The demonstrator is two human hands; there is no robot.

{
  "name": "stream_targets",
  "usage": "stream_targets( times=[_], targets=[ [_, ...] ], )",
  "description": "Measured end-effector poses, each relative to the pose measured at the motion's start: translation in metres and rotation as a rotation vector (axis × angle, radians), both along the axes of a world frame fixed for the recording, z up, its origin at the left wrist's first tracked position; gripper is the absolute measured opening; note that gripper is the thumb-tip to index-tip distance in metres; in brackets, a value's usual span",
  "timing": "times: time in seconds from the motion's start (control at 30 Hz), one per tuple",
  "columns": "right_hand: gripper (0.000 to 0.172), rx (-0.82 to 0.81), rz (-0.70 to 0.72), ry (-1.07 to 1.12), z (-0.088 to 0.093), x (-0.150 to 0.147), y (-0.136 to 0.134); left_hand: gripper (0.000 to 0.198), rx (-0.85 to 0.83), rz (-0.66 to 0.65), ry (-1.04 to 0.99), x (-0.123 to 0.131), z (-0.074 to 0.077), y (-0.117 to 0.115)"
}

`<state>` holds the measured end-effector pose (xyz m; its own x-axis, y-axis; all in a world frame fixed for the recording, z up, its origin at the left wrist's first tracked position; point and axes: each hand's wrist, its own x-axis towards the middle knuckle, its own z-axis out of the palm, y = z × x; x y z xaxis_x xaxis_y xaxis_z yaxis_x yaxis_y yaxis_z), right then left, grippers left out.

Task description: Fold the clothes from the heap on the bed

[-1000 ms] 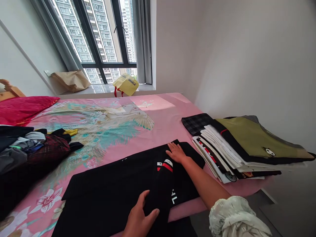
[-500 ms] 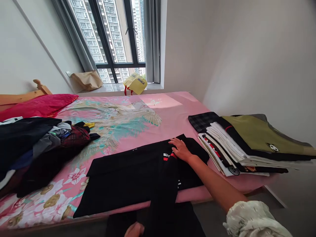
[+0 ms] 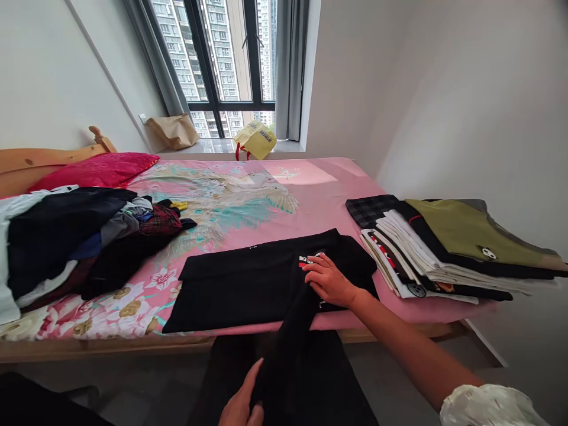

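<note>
A black garment with a red and white print lies flat on the pink bed, its lower part hanging over the front edge. My right hand rests on it near the print, fingers stretched flat. My left hand grips the hanging black fabric at the bottom of the view, thumb up along the cloth; only part of the hand shows.
A stack of folded clothes, olive on top, sits at the bed's right. An unfolded heap of dark clothes lies at the left, by a red pillow. A yellow bag and brown paper bag stand on the windowsill.
The view has pulled back from the bed. My left hand has drawn the garment's lower part down over the bed edge. My right hand slid slightly along the garment towards me.
</note>
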<state>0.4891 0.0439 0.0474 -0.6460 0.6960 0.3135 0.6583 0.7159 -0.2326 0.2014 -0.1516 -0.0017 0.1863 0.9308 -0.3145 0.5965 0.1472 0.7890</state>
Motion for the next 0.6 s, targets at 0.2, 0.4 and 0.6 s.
stream_targets(
  times=[0.2,0.4,0.6],
  targets=[
    [0.024,-0.012,-0.007,0.067,0.007,0.012,-0.012,0.037,0.207,0.103,0.149,-0.013,-0.025,-0.022],
    [0.018,0.056,-0.021,0.179,0.007,0.018,-0.016,0.031,0.359,0.215,0.155,-0.035,0.014,-0.008],
    [0.019,0.097,-0.173,0.212,0.026,0.007,0.02,0.035,0.337,0.072,0.081,-0.082,0.11,0.092]
  ],
)
